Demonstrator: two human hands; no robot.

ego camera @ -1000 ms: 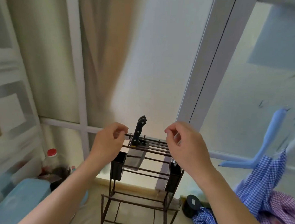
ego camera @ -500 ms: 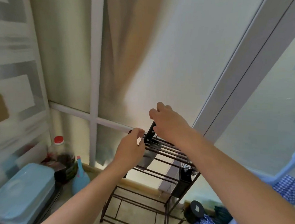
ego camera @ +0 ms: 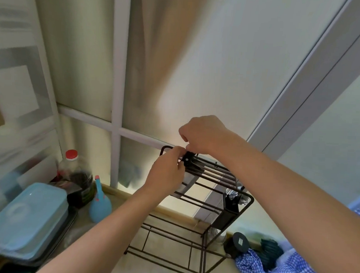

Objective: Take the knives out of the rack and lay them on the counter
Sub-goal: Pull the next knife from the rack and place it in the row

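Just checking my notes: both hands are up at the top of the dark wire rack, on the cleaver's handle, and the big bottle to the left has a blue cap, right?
Not quite. The head view shows the bottle's cap is red, not blue. The rest holds: left hand and right hand meet at the cleaver's handle atop the rack.

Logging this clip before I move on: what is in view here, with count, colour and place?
knife: 1, black handle, grey blade, standing in the top of the rack
rack: 1, dark brown metal wire, centre, on the counter
utensil cup: 1, black, hung on the rack's right end
bottle: 1, clear with dark liquid, red cap, left of the rack
spray bottle: 1, blue, beside the bottle
lidded box: 1, light blue, bottom left
round lid: 1, black, right of the rack's foot
checked cloth: 1, blue and white, bottom right
left hand: 1, fingers closed by the knife handle
right hand: 1, closed over the top of the knife handle
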